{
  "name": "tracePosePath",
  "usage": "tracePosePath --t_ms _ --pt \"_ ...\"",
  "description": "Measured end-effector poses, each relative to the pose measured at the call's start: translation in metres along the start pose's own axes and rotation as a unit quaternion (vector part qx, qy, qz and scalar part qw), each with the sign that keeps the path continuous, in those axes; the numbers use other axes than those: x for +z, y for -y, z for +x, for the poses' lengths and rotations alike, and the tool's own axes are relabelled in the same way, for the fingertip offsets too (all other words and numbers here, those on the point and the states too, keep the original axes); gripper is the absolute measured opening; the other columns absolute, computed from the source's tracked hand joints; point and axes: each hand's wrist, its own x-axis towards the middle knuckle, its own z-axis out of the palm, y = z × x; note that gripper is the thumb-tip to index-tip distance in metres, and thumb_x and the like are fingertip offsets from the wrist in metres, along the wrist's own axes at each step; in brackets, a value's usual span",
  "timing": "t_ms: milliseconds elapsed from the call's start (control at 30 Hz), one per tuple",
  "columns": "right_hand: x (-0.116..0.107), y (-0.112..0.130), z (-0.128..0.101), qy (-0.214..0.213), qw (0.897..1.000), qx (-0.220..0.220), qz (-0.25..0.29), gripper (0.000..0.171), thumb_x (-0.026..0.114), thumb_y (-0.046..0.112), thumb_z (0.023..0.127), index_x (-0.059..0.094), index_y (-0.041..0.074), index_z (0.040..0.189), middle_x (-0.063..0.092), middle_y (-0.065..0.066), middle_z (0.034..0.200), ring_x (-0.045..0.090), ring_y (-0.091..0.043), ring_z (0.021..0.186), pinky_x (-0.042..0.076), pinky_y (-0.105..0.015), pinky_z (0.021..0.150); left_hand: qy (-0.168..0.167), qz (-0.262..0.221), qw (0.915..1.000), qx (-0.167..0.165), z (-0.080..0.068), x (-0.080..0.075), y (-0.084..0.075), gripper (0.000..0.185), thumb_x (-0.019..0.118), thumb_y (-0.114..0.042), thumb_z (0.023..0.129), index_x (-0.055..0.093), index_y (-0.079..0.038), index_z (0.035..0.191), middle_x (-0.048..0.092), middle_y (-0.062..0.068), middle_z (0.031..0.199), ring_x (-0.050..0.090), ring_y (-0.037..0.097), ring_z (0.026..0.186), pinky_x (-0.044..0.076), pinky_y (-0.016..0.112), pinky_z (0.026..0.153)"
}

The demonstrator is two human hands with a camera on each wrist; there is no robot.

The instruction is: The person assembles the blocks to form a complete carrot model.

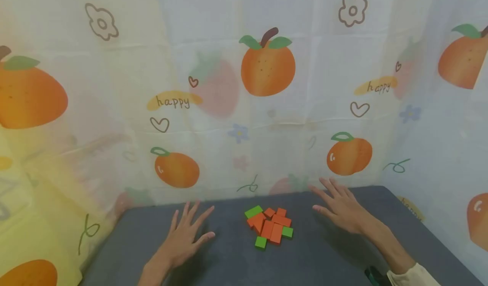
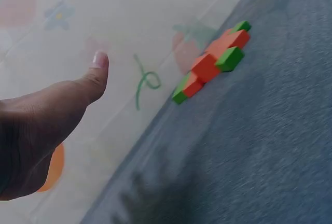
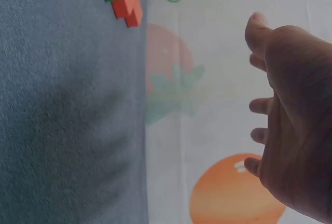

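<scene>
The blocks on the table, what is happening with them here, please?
A person holds both hands open over a dark grey table, one on each side of a small pile of orange and green blocks. The left hand and the right hand have spread fingers and hold nothing; neither touches the pile. The blocks lie flat and close together near the table's far edge, before a fruit-printed curtain.

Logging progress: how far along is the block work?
Done: nothing visibly; orange and green blocks lie in one loose pile on the grey table. In hand: nothing; left hand and right hand are open either side. Left: all handling.
</scene>
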Motion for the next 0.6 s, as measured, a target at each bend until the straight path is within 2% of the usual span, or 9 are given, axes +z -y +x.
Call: tracePosePath --t_ms 133,233,433,600 --pt "0.009 0.003 0.0 0.0 1.0 -0.012 0.015 0.056 0.042 0.054 0.091 0.032 0.032 0.142 0.019 -0.01 0.15 0.011 -0.042 0.136 0.017 -0.065 0.099 0.015 -0.003 0.9997 0.021 0.004 0.013 -0.018 0.062 0.042 -0.061 0.088 0.017 -0.046 0.143 0.004 0.0 0.153 -0.002 0.036 0.138 -0.001 0.062 0.104" --pt "0.018 0.008 0.001 0.014 0.999 -0.03 0.033 0.051 0.043 0.051 0.092 0.039 0.032 0.139 0.023 -0.011 0.149 0.014 -0.042 0.135 0.02 -0.066 0.097 0.037 0.0 0.9977 0.057 0.01 0.028 -0.039 0.059 0.037 -0.062 0.088 0.017 -0.046 0.142 0.004 0.0 0.153 0.001 0.036 0.138 0.002 0.062 0.104" --pt "0.041 0.023 0.009 0.102 0.989 -0.072 0.082 0.044 0.04 0.047 0.095 0.048 0.027 0.134 0.027 -0.013 0.146 0.015 -0.044 0.134 0.021 -0.069 0.094 0.109 -0.031 0.9831 0.144 0.031 0.064 -0.079 0.057 0.039 -0.058 0.09 0.026 -0.04 0.142 0.008 0.005 0.153 0.002 0.036 0.138 0.004 0.061 0.105" --pt "0.054 0.032 0.015 0.16 0.981 -0.084 0.077 0.046 0.041 0.046 0.095 0.049 0.023 0.134 0.027 -0.016 0.146 0.015 -0.046 0.133 0.02 -0.068 0.095 0.151 -0.021 0.9727 0.175 0.045 0.085 -0.102 0.062 0.034 -0.061 0.09 0.028 -0.031 0.144 0.003 0.004 0.154 -0.001 0.034 0.139 0.004 0.062 0.105"
